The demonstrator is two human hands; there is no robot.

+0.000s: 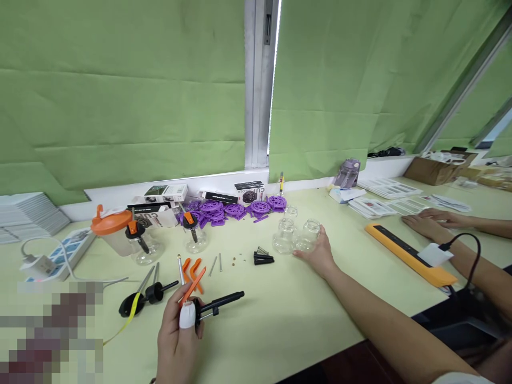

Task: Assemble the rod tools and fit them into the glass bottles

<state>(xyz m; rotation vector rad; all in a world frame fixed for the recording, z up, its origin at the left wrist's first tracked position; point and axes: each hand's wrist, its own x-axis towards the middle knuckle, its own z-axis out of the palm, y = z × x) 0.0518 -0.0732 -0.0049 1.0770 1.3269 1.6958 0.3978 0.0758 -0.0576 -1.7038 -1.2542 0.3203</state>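
My left hand [180, 336], with a white cover on one digit, is closed around a black spray head [222, 301] that has an orange lever [194, 285]. My right hand [318, 253] wraps around a clear glass bottle [310, 232]. Beside that one stands another clear bottle [285, 237], with a third jar [291, 212] behind. Loose orange levers [196, 272], thin metal pins [216, 264], a spring [263, 250] and black nozzle-like parts [264, 258] lie between my hands. Two bottles with black-and-orange tops [144, 248] [195, 237] stand at left.
Black parts with tubes [154, 293] and a yellow tape [130, 317] lie at left. Purple plastic parts [236, 209] and small boxes [250, 192] line the back. An orange power strip [408, 253] sits at right, near another person's hands [432, 224]. A white power strip [72, 253] is far left.
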